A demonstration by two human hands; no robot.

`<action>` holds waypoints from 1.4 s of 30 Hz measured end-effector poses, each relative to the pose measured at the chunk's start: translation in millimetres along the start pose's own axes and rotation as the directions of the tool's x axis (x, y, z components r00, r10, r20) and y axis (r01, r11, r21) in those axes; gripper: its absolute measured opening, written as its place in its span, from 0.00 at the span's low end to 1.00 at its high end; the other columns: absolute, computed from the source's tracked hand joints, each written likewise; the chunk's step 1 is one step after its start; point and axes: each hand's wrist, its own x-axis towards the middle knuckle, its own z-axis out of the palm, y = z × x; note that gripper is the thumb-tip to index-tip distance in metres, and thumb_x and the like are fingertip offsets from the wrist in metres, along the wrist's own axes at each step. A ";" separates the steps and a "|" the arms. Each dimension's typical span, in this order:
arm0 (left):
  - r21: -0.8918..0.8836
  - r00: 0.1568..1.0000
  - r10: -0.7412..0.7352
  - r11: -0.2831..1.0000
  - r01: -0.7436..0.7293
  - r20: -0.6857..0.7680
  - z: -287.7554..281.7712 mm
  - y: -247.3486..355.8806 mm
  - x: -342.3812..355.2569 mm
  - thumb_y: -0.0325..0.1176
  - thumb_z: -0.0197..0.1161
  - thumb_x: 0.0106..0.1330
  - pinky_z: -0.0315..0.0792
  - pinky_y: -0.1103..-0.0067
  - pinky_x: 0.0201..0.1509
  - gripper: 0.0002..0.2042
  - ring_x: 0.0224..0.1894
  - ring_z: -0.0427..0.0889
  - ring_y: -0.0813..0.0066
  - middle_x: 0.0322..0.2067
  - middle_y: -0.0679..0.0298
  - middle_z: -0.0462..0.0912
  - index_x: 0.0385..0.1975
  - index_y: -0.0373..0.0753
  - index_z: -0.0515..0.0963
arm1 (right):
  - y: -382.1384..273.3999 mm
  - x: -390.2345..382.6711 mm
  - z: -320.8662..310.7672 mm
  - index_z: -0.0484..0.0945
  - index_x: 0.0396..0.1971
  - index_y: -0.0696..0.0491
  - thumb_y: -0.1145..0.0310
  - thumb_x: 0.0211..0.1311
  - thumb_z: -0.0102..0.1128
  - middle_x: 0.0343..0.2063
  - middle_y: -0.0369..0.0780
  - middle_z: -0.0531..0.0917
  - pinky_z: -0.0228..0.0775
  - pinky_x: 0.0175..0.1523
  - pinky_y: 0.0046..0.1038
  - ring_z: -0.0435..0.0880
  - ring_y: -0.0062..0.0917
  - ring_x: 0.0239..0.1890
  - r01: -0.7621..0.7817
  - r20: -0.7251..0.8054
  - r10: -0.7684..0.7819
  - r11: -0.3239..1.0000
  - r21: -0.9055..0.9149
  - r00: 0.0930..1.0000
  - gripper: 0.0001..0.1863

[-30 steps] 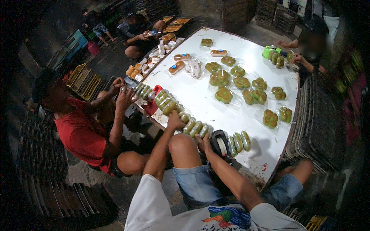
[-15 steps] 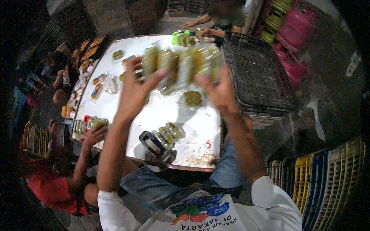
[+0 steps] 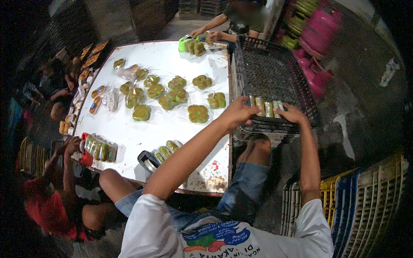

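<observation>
Between my two hands is a row of green bread packs (image 3: 267,107) in clear wrap, standing on edge inside the near end of a black plastic crate (image 3: 279,64). My left hand (image 3: 240,112) presses on the row's left end. Its right end is gripped by my right hand (image 3: 293,114). The crate stands against the right side of a white table (image 3: 163,47). Several flower-shaped green breads (image 3: 198,113) in clear wrap lie across the table. Near its front edge is a black tape dispenser (image 3: 147,160) beside more wrapped green breads (image 3: 165,150), partly hidden by my left forearm.
A person in red (image 3: 51,206) works at the left with a red tape dispenser (image 3: 86,159) and wrapped breads. Across the table another person's hands (image 3: 211,35) are by a green dispenser (image 3: 182,44). Pink gas cylinders (image 3: 318,32) stand behind the crate; coloured crates (image 3: 344,206) stand at lower right.
My hands have carried the row of packs from above the table rightward and down into the black crate. The person at left has brought both hands to the red dispenser.
</observation>
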 end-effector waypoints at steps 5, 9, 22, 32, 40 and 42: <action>-0.048 0.989 0.102 0.993 -0.107 -0.105 -68.9 -12.9 -119.7 0.46 0.68 0.67 0.77 0.76 0.48 0.32 0.48 0.80 0.72 0.48 0.56 0.81 0.61 0.28 0.69 | -146.1 -20.7 7.7 0.73 0.60 0.65 0.35 0.60 0.60 0.57 0.57 0.78 0.67 0.65 0.42 0.78 0.49 0.60 0.225 -0.338 -0.199 0.974 0.037 0.920 0.46; -0.120 0.980 0.018 0.992 -0.043 -0.196 -77.3 -56.8 -192.0 0.44 0.66 0.69 0.73 0.78 0.51 0.26 0.48 0.78 0.76 0.47 0.61 0.82 0.58 0.29 0.72 | -238.6 16.4 91.8 0.75 0.58 0.61 0.38 0.60 0.63 0.56 0.56 0.78 0.70 0.62 0.41 0.79 0.46 0.59 0.595 -0.332 -0.519 0.780 0.193 0.788 0.41; 0.082 0.730 0.090 0.996 -0.046 -0.677 -80.0 -138.1 -271.3 0.43 0.69 0.67 0.66 0.73 0.66 0.32 0.60 0.73 0.67 0.57 0.53 0.76 0.65 0.31 0.65 | -246.1 0.7 260.9 0.73 0.59 0.57 0.63 0.73 0.54 0.42 0.43 0.84 0.78 0.51 0.36 0.84 0.33 0.46 -0.007 0.178 -0.347 0.442 0.897 0.921 0.20; -0.339 0.906 -0.142 0.941 -0.003 -0.400 -96.2 -143.7 -283.6 0.34 0.74 0.60 0.76 0.73 0.55 0.27 0.49 0.82 0.71 0.48 0.61 0.83 0.58 0.34 0.74 | -235.1 -178.6 208.7 0.69 0.62 0.60 0.51 0.58 0.73 0.49 0.41 0.81 0.72 0.57 0.26 0.80 0.24 0.50 0.088 0.013 -0.657 0.121 0.989 0.754 0.39; -0.030 0.950 -0.143 0.990 0.141 -0.278 -96.0 -131.5 -313.4 0.42 0.73 0.63 0.77 0.78 0.51 0.25 0.45 0.83 0.77 0.46 0.62 0.85 0.56 0.35 0.77 | -296.9 -208.6 176.7 0.79 0.29 0.58 0.63 0.57 0.73 0.26 0.37 0.78 0.72 0.35 0.28 0.77 0.23 0.28 0.719 0.012 -0.859 0.437 0.541 0.513 0.15; -0.382 0.981 -0.019 0.922 -0.058 -0.193 -104.7 -131.4 -327.8 0.50 0.68 0.66 0.76 0.78 0.51 0.27 0.46 0.82 0.78 0.46 0.62 0.84 0.56 0.34 0.77 | -295.0 -211.5 162.6 0.82 0.35 0.59 0.63 0.65 0.66 0.28 0.41 0.85 0.76 0.38 0.30 0.83 0.26 0.29 0.202 0.185 -0.868 0.306 0.930 0.461 0.13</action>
